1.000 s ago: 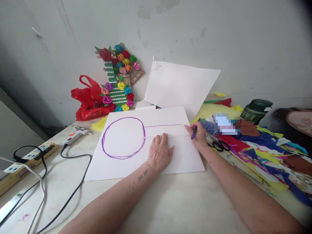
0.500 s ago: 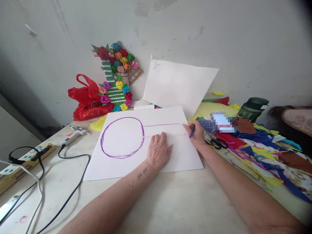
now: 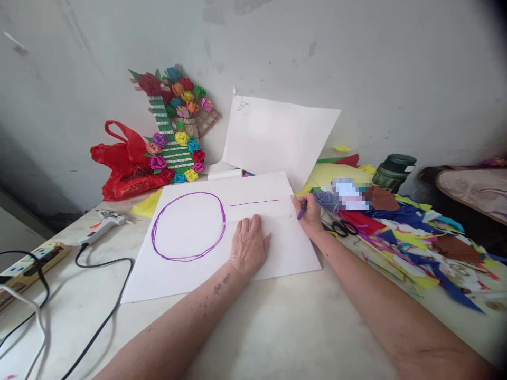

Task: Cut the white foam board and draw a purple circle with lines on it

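Note:
A white board (image 3: pixel 190 279) lies flat on the table, bearing a thick purple circle (image 3: pixel 152 237) and a thin purple line (image 3: pixel 253 202) running right from it. My left hand (image 3: pixel 249 245) rests flat on the board, right of the circle and below the line, fingers stretched out. At the board's right edge, my right hand (image 3: pixel 311 215) is closed around a purple marker (image 3: pixel 302 209). Its fingertips are a little right of the line's end. Whether the marker's tip touches the board I cannot tell.
Left are a glue gun (image 3: pixel 103 226), a power strip (image 3: pixel 29 264) and cords. Behind stand a red bag (image 3: pixel 124 163), a paper-flower craft (image 3: pixel 170 132) and a white sheet (image 3: pixel 281 137). Scissors (image 3: pixel 344 228), yarn (image 3: pixel 325 200), coloured scraps (image 3: pixel 420 243) and a green jar (image 3: pixel 394 173) lie right.
The whole view has shifted, so things appear farther left. My right hand has moved slightly away from the line's end, leaving a gap. My left hand stays on the board.

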Available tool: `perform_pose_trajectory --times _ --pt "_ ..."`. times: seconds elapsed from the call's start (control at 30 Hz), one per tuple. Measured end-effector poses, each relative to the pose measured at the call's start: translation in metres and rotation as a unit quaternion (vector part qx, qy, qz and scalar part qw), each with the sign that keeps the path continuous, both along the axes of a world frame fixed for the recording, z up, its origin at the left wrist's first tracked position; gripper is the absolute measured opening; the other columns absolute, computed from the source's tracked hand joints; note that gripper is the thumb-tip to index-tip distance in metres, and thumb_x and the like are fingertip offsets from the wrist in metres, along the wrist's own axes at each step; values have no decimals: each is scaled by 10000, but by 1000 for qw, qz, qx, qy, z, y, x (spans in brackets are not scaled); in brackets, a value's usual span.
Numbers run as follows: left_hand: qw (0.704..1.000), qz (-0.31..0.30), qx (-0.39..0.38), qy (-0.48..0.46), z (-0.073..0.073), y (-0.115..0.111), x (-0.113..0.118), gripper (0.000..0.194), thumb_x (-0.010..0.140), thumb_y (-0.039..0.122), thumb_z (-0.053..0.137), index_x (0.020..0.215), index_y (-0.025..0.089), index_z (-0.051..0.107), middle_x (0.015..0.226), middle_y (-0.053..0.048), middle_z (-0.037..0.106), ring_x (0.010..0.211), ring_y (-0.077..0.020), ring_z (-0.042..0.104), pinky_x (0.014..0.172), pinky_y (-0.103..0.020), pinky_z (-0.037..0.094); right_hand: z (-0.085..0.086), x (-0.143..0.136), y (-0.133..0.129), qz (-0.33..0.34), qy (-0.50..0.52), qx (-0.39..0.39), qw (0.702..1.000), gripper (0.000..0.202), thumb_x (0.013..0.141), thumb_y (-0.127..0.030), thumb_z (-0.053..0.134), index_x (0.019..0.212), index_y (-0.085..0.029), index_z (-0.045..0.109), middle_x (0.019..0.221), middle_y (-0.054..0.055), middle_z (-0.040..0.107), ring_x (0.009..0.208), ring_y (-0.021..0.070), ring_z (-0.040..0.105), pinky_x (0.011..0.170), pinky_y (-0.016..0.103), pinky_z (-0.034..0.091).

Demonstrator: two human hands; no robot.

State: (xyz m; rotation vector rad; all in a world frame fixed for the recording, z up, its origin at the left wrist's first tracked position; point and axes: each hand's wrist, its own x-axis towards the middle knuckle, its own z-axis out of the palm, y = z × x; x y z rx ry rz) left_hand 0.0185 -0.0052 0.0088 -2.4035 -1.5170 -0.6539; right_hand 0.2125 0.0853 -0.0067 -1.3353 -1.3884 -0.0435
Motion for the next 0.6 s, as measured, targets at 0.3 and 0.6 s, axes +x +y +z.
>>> perform_pose_trajectory --times 0.3,0.6 --pt "1000 -3 1 5 -3 2 -1 342 857 324 336 1145 150 402 1160 -95 427 975 -225 396 877 -371 363 -1 1 0 -1 -2 -11 1000 295 739 -495 462 671 -221 379 571 -24 480 529 118 458 566 243 382" --pt "1000 -8 -5 3 -4 3 -1 306 856 314 343 1114 169 418 1176 -83 411 991 -222 391 881 -367 383 -4 2 3 -1 1 -7 1000 285 734 -482 479 675 -215 399 571 -23 471 533 117 456 564 243 372"
